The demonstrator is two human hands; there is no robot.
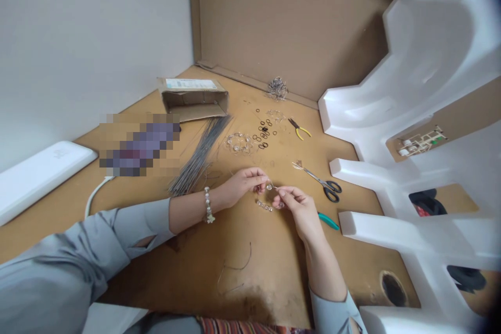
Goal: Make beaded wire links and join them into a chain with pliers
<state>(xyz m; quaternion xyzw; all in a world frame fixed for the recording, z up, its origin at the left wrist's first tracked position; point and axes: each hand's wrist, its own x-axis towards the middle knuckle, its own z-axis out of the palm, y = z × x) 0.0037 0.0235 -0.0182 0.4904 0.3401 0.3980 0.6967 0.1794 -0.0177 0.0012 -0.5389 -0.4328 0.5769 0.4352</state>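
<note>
Both hands meet over the middle of the table around a string of clear beads on thin wire (265, 206). My left hand (246, 186) comes in from the left, its fingers pinched on the wire beside a round clear bead (269, 187). From the right, my right hand (295, 202) pinches the wire with thumb and forefinger, and part of the beaded loop hangs below its fingers. Teal-handled pliers (327, 221) lie partly hidden behind my right wrist. Scissors with black handles (324, 183) rest to the right of my hands.
Beyond my hands are a bundle of grey wires (199, 159), beaded wire rings (238, 143), black rings (264, 133) and yellow-handled pliers (299, 129). An open cardboard box (195, 109) stands at the back left. White foam blocks (368, 167) line the right side. Wire scraps (238, 267) lie in front.
</note>
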